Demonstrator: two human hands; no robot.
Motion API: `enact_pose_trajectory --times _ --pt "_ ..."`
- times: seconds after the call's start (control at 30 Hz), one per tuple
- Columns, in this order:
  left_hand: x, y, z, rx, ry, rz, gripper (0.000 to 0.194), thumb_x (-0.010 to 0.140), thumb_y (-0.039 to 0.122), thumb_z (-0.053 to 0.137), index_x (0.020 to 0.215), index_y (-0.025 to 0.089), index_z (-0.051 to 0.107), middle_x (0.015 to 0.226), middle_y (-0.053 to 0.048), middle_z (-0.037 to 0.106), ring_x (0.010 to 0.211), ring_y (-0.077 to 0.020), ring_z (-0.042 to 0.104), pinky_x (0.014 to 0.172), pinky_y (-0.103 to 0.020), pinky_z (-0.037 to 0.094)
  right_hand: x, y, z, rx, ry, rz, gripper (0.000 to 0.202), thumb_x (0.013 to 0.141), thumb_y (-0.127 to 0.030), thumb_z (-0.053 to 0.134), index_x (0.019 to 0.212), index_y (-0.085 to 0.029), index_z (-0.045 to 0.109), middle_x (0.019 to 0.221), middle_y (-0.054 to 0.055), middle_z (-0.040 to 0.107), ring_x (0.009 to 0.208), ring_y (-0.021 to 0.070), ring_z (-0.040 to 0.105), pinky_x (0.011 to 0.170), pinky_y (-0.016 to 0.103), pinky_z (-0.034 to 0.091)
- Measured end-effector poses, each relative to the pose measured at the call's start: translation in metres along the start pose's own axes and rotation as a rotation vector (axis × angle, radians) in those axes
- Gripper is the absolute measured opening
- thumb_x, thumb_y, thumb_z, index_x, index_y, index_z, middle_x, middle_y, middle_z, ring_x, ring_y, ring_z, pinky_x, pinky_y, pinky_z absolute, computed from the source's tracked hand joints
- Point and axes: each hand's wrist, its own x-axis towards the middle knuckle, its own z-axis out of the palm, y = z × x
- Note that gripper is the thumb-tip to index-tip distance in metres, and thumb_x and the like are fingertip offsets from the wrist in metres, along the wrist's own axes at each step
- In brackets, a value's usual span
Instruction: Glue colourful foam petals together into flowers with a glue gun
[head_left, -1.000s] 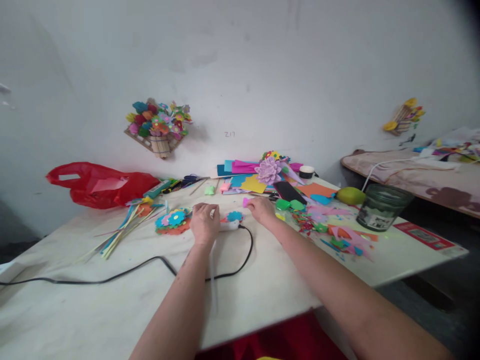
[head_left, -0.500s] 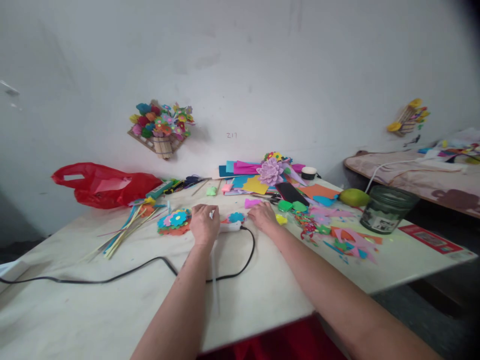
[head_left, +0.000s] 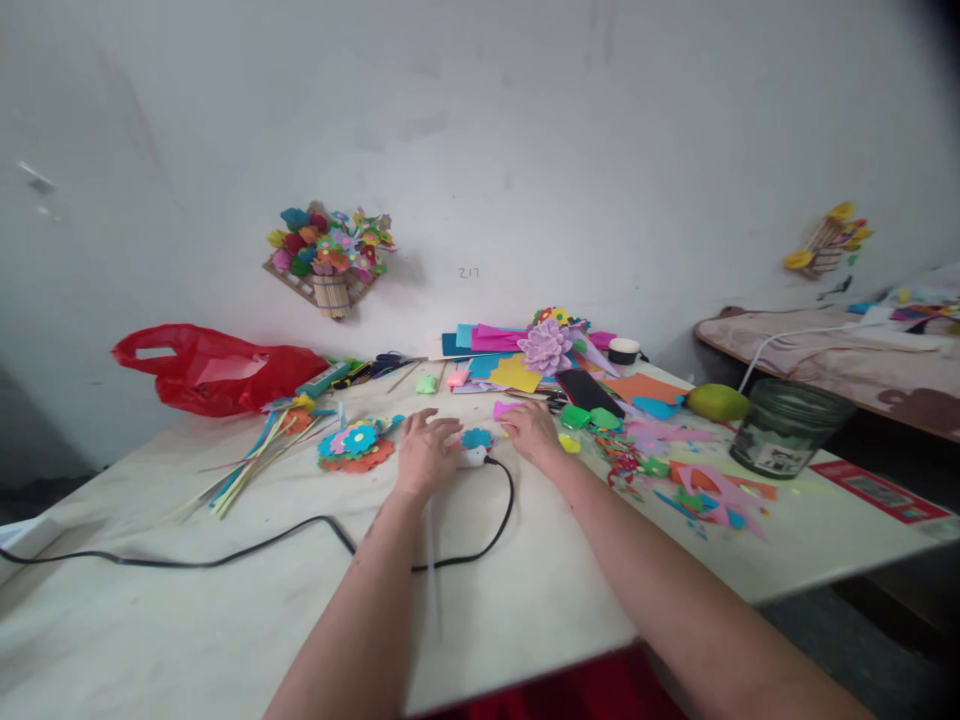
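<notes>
pink piece (head_left: 501, 409): small, bright, partly hidden | white tool (head_left: 475, 458): black-corded, partly hidden, nearer the camera

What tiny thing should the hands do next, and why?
Maybe the right hand should gently lift the small, bright pink, foam-like piece: its fingertips are right at it, though I can't tell whether they grip it. The left hand, fingers spread, is right by the white, corded handheld tool.

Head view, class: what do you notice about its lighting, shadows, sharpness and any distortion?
In the head view, light is soft, with a faint shadow right of the wall bouquet; the head view's top-right corner darkens; the jar leans outward there, probably lens distortion; fine detail on the left hand and right hand looks soft.
</notes>
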Motion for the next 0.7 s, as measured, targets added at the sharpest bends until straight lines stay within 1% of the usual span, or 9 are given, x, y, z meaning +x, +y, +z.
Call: enact_pose_trajectory --times 0.03,0.1,0.17,0.23,0.43,0.6,0.7 --pt "-0.001 0.002 0.0 0.004 -0.056 0.065 0.028 0.067 0.021 0.052 0.091 0.028 0.065 0.098 0.002 0.066 0.108 -0.0232 0.045 0.101 -0.046 0.022 0.001 -0.002 0.0 0.005 -0.013 -0.021 0.023 0.078 -0.021 0.051 0.093 -0.024 0.067 0.099 0.002 0.066 0.093 0.0184 0.05 0.084 0.031 0.027" --pt "-0.002 0.005 -0.001 0.009 -0.14 0.126 0.034 0.062 0.017 0.053 0.092 0.029 0.064 0.096 0.002 0.066 0.105 -0.0236 0.046 0.104 -0.051 0.009 0.003 -0.006 0.0 0.006 -0.055 -0.068 0.023 0.077 -0.021 0.051 0.093 -0.023 0.067 0.098 0.003 0.066 0.093 0.0184 0.05 0.083 0.031 0.027" --pt "-0.002 0.008 -0.004 0.015 -0.192 0.142 0.035 0.06 0.016 0.053 0.09 0.028 0.064 0.093 0.001 0.066 0.103 -0.0243 0.046 0.104 -0.053 0.003 0.005 -0.011 0.0 -0.003 -0.103 -0.113 0.023 0.077 -0.021 0.051 0.092 -0.023 0.068 0.096 0.003 0.066 0.094 0.0187 0.05 0.083 0.031 0.027" --pt "-0.002 0.01 -0.005 0.022 -0.215 0.149 0.033 0.059 0.016 0.055 0.088 0.027 0.064 0.088 -0.001 0.067 0.101 -0.0249 0.047 0.103 -0.054 -0.001 0.006 -0.015 -0.001 -0.023 -0.144 -0.145 0.023 0.076 -0.02 0.051 0.091 -0.023 0.068 0.095 0.003 0.067 0.094 0.0192 0.05 0.083 0.031 0.026" --pt "0.0 0.01 -0.004 0.039 -0.266 0.188 0.028 0.06 0.017 0.056 0.085 0.027 0.063 0.081 -0.001 0.066 0.095 -0.023 0.05 0.104 -0.052 -0.003 0.012 -0.025 -0.005 -0.096 -0.236 -0.149 0.023 0.077 -0.025 0.049 0.088 -0.02 0.069 0.092 0.007 0.067 0.093 0.0211 0.05 0.08 0.032 0.027" --pt "0.001 0.002 -0.005 0.057 -0.263 0.207 0.028 0.061 0.015 0.056 0.083 0.029 0.063 0.081 0.001 0.066 0.095 -0.0222 0.05 0.105 -0.051 -0.002 0.02 -0.029 -0.005 -0.075 -0.222 -0.127 0.024 0.076 -0.025 0.05 0.09 -0.022 0.069 0.091 0.006 0.067 0.094 0.0201 0.051 0.081 0.03 0.028" --pt "0.001 -0.006 -0.008 0.053 -0.268 0.208 0.034 0.06 0.01 0.053 0.085 0.03 0.064 0.083 0.002 0.067 0.097 -0.0218 0.049 0.105 -0.051 -0.001 0.021 -0.027 -0.004 -0.032 -0.201 -0.094 0.025 0.076 -0.027 0.051 0.093 -0.024 0.068 0.093 0.004 0.067 0.095 0.0191 0.052 0.083 0.03 0.028"
